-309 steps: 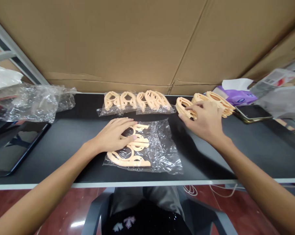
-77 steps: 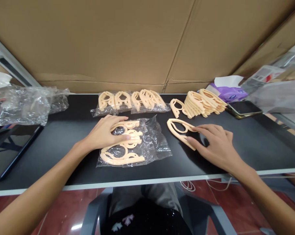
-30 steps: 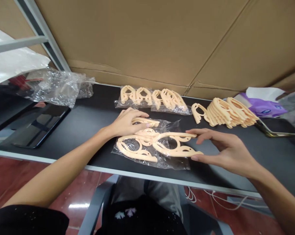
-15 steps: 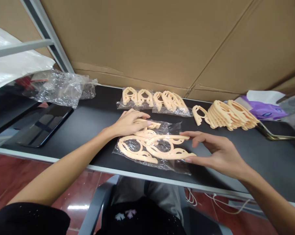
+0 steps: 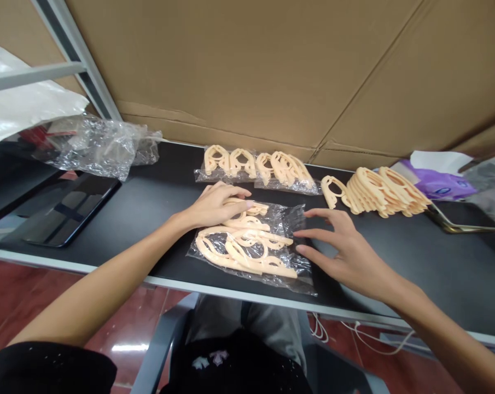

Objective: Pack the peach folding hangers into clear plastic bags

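Observation:
A clear plastic bag (image 5: 286, 219) lies flat on the dark desk in front of me, with several cream folding hangers (image 5: 263, 268) inside. My left hand (image 5: 219, 205) grips the bag's upper left side, thumb and fingers around a hanger there; part of that hanger is hidden under the hand. My right hand (image 5: 349, 249) is at the bag's right end, fingers apart and curved, holding nothing. Its fingertips are at the bag's right edge; whether they touch the film I cannot tell.
Bagged hangers (image 5: 243, 164) line the back of the desk (image 5: 395, 262). A stack of loose hangers (image 5: 378, 189) stands to the right, beside a purple tissue pack (image 5: 444, 186) and a phone (image 5: 464, 216). Crumpled clear bags (image 5: 103, 145) and a dark glossy device (image 5: 73, 210) are at left.
The right hand has let go of the hangers and opened at the bag's end. The front hangers have slid left, wholly into the bag. My left hand stays in place.

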{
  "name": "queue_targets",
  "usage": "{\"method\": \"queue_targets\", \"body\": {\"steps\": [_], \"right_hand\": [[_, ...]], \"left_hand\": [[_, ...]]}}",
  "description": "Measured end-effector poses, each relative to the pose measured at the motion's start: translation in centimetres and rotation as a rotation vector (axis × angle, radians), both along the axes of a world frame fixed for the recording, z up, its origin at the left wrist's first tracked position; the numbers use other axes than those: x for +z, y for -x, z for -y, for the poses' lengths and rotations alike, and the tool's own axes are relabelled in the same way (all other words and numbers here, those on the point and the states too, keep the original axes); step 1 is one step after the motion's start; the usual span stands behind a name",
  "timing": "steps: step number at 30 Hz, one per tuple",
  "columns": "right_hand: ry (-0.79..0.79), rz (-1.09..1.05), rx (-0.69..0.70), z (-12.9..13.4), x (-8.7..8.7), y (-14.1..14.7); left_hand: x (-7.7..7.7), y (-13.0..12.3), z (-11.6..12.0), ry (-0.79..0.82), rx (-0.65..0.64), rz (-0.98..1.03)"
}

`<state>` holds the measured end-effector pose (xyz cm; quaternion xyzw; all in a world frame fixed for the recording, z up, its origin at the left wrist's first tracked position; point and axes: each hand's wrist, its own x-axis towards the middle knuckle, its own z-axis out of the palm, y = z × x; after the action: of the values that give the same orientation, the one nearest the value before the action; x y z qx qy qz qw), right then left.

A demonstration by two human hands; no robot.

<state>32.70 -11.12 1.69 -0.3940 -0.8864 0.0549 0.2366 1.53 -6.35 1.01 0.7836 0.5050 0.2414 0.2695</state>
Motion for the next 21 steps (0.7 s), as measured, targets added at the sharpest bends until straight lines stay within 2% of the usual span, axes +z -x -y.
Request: {"method": "queue_targets", "body": {"steps": [3, 8, 13, 17, 21], "right_hand": [[-0.049, 0.036, 0.023, -0.3, -0.1, 0.9], [0.003, 0.065, 0.071, -0.5, 0.5, 2.4], [0.054, 0.125, 0.046, -1.0, 0.6, 1.9], [0.115, 0.175, 0.087, -1.0, 0.4, 1.3], [0.126, 0.162, 0.084, -1.0, 0.3, 1.7]], "left_hand": [[0.0, 0.0, 0.0, -0.007, 0.001, -0.001], [0.1, 0.0, 0.1, -0.013, -0.005, -0.014], [0.2, -0.1, 0.2, 0.004, -0.001, -0.004], [0.2, -0.2, 0.2, 0.008, -0.002, -0.013], [0.1, -0.2, 0.1, 0.013, 0.0, -0.008]]}}
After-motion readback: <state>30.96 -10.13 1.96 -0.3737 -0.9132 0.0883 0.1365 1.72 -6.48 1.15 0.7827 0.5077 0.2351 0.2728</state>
